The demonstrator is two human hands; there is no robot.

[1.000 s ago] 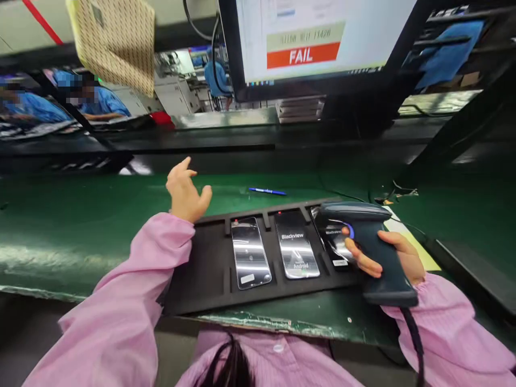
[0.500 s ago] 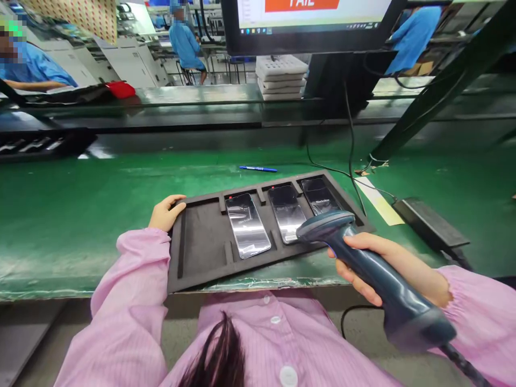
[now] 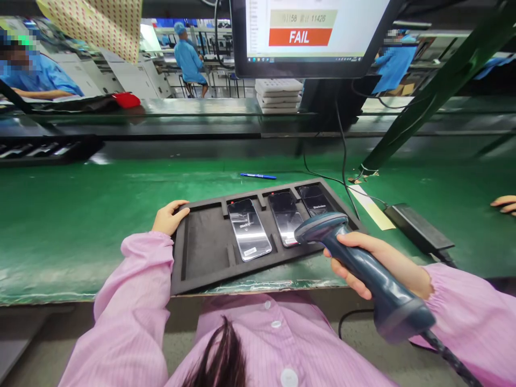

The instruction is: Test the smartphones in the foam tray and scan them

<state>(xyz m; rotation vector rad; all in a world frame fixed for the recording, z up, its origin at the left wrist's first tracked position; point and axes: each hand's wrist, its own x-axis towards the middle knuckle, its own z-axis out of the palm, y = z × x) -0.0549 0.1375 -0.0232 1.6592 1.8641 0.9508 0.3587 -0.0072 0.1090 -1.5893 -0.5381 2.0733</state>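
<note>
My right hand [image 3: 363,263] is wrapped round a dark blue barcode scanner [image 3: 387,290], its head over the right part of a black foam tray [image 3: 205,242]. My left hand [image 3: 170,217] grips the tray's left upper corner, thumb on top of the rim. Three smartphones lie face up in the tray: a left phone [image 3: 250,231], a middle phone [image 3: 284,215] and a right phone [image 3: 314,200]. The scanner's head hides the lower part of the right phone and a bit of the middle one. The leftmost slot holds no phone.
Behind the tray lies a blue pen [image 3: 258,176]. To the right are a paper strip [image 3: 373,207], a black power adapter [image 3: 421,228] and another person's hand [image 3: 503,203]. A monitor [image 3: 298,37] reading FAIL hangs above. Cables run behind the tray.
The view has tilted up, showing more of the monitor. Another person's fingers show more at the right edge. Both my hands keep their holds, the scanner still over the tray.
</note>
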